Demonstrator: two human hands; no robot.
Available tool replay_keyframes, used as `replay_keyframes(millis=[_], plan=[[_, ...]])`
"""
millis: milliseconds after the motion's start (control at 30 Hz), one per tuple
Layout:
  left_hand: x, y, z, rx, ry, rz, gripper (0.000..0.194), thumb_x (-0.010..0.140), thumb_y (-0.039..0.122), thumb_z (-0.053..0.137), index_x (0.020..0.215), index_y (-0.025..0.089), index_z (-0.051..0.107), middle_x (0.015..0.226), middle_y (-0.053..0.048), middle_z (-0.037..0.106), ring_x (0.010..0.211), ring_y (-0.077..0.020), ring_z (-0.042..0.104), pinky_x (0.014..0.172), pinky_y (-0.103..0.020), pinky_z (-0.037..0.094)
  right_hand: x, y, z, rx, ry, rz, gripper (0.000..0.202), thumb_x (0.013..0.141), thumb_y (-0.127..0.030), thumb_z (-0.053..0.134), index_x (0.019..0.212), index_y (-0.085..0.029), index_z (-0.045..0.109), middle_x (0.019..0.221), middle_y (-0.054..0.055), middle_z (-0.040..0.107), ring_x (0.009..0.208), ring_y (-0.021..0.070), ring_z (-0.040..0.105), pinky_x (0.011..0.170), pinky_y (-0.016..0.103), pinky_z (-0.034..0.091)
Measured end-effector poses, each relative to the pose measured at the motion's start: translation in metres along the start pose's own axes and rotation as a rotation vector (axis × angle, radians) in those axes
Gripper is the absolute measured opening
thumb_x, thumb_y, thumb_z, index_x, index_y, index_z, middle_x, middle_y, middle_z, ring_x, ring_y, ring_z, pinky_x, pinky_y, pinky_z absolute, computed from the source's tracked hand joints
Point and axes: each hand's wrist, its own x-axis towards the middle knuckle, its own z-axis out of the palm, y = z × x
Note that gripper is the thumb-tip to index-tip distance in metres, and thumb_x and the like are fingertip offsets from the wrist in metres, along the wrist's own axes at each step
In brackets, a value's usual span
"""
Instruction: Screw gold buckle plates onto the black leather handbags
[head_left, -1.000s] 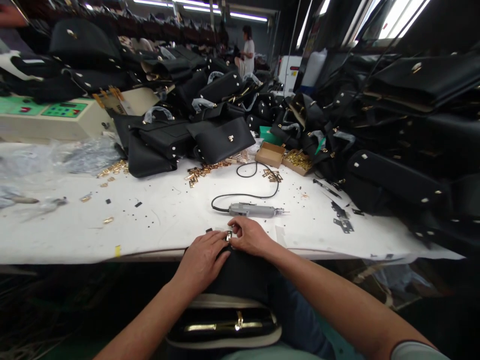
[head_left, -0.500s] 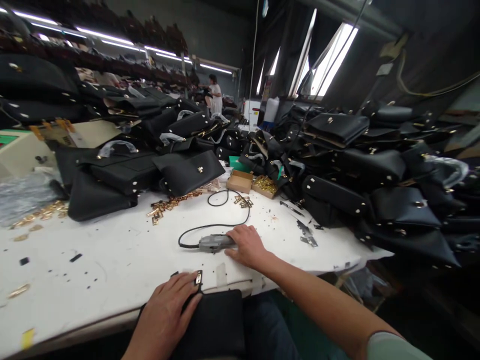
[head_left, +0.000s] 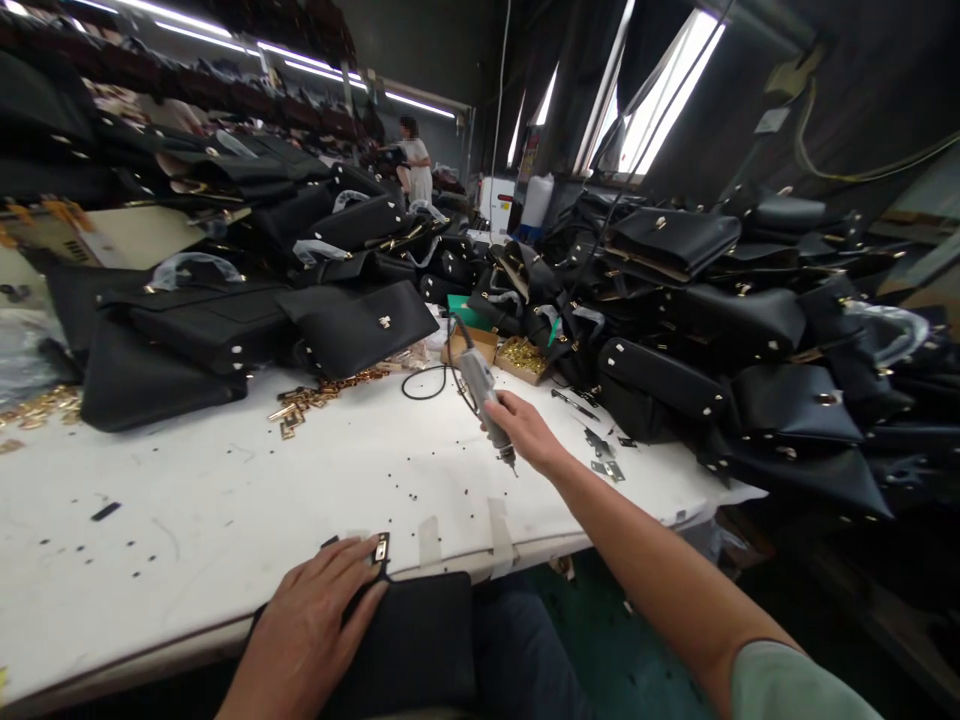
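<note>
My right hand (head_left: 523,428) is wrapped around a grey electric screwdriver (head_left: 475,378), raised over the table with its bit tilted down toward the white surface. A black cord trails from its upper end. At the table's front edge, my left hand (head_left: 311,615) holds down a black leather bag (head_left: 424,640), thumb bent in beside the fingers. Just past the fingertips shows a small gold-coloured metal fitting (head_left: 382,548) on a strip of the leather. Part of that strip is hidden under the hand.
Gold-coloured metal fittings (head_left: 307,405) lie heaped on the white table (head_left: 247,500). Behind the screwdriver stands an open box of small brass pieces (head_left: 523,358). Black bags (head_left: 360,325) are piled along the back and right. A person (head_left: 416,165) stands far off.
My right hand has closed around the screwdriver and lifted it from the table, turning its bit downward. My left hand stays on the bag. The view has shifted slightly.
</note>
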Motion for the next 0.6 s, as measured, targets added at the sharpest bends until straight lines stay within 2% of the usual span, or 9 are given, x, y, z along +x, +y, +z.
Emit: replay_keyframes(millis=[67,133,200,333,433,500,600], plan=[[0.001,0.002,-0.002,0.007,0.009,0.005,0.025,0.095,0.047,0.055,0.105,0.031,0.071,0.126,0.003,0.07,0.117,-0.0253,0.064,0.09,-0.04,0.054,0.005,0.005,-0.01,0.123,0.062,0.031,0.04,0.097,-0.056,0.046,0.111,-0.021,0.059,0.099,0.005,0.066,0.078,0.0177,0.066,0.064,0.029,0.052],[0.001,0.003,-0.003,0.014,0.022,0.014,0.023,0.095,0.045,0.056,0.105,0.031,0.071,0.125,0.003,0.071,0.116,-0.0246,0.065,0.089,-0.04,0.054,0.006,0.013,-0.016,0.07,0.114,0.057,0.04,0.096,-0.055,0.045,0.112,-0.02,0.059,0.098,0.005,0.066,0.074,0.0176,0.066,0.063,0.029,0.052],[0.001,0.002,-0.003,0.024,0.042,0.026,0.022,0.094,0.045,0.057,0.105,0.031,0.071,0.124,0.003,0.071,0.114,-0.0241,0.066,0.089,-0.039,0.054,0.0,0.023,-0.016,-0.152,0.112,0.049,0.037,0.093,-0.05,0.054,0.115,-0.022,0.062,0.095,0.004,0.068,0.076,0.0184,0.065,0.067,0.03,0.051],[-0.002,-0.001,0.001,0.069,0.084,0.066,0.022,0.093,0.045,0.059,0.107,0.032,0.07,0.125,0.004,0.071,0.114,-0.0234,0.066,0.09,-0.038,0.055,-0.028,0.042,-0.005,-0.644,-0.011,-0.068,0.032,0.081,-0.035,0.071,0.112,-0.029,0.071,0.102,0.002,0.071,0.092,0.021,0.064,0.082,0.031,0.046],[-0.004,-0.007,0.006,0.113,0.117,0.11,0.024,0.092,0.048,0.06,0.108,0.032,0.07,0.125,0.004,0.071,0.113,-0.0226,0.067,0.087,-0.037,0.057,-0.038,0.047,0.001,-0.8,-0.062,-0.101,0.034,0.077,-0.035,0.075,0.111,-0.033,0.074,0.102,0.001,0.072,0.096,0.0215,0.064,0.083,0.031,0.045],[-0.005,-0.012,0.009,0.139,0.134,0.142,0.027,0.091,0.05,0.061,0.109,0.032,0.07,0.125,0.005,0.071,0.112,-0.0222,0.068,0.085,-0.036,0.058,-0.029,0.044,0.0,-0.804,-0.06,-0.086,0.03,0.078,-0.045,0.075,0.106,-0.032,0.075,0.1,0.0,0.073,0.094,0.0205,0.065,0.081,0.03,0.045],[-0.005,-0.017,0.011,0.171,0.135,0.177,0.028,0.089,0.052,0.064,0.108,0.033,0.07,0.125,0.006,0.071,0.111,-0.0216,0.068,0.083,-0.033,0.06,0.011,0.037,-0.008,-0.831,0.042,-0.004,0.035,0.086,-0.057,0.064,0.106,-0.031,0.075,0.103,0.0,0.073,0.092,0.0185,0.066,0.08,0.029,0.045]])
